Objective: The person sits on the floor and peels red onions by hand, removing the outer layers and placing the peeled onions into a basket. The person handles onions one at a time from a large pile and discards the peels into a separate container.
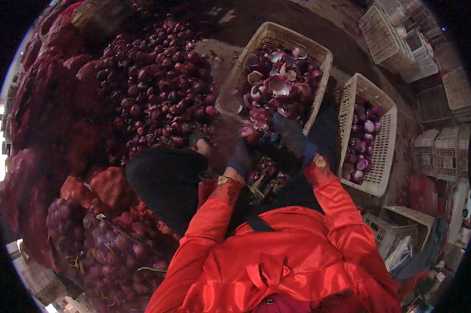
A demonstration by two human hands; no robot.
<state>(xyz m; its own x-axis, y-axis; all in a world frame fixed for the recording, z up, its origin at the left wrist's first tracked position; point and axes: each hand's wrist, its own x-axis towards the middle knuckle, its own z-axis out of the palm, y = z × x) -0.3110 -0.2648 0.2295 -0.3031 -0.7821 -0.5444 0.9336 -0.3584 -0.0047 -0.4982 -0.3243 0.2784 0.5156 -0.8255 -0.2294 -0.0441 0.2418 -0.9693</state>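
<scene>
My left hand (240,152), in a dark glove and blurred, is just below a red onion (250,132) near the lower edge of a plastic crate (224,94). Whether it grips that onion cannot be made out. Teal fingertips show on my right hand (288,127), also gloved, at the same edge of the crate; what lies under its fingers is hidden. Red onions and loose onion skins (279,85) fill much of this crate. To the right, a pale slotted crate (388,156) holds peeled purple onions (369,126). Skins and trimmings (264,176) lie between my legs.
A large heap of unpeeled red onions (161,82) covers the floor at left. Full mesh sacks (110,250) are piled beside my left leg. Stacked crates (380,39) stand at far right, with another crate (392,231) near my right elbow.
</scene>
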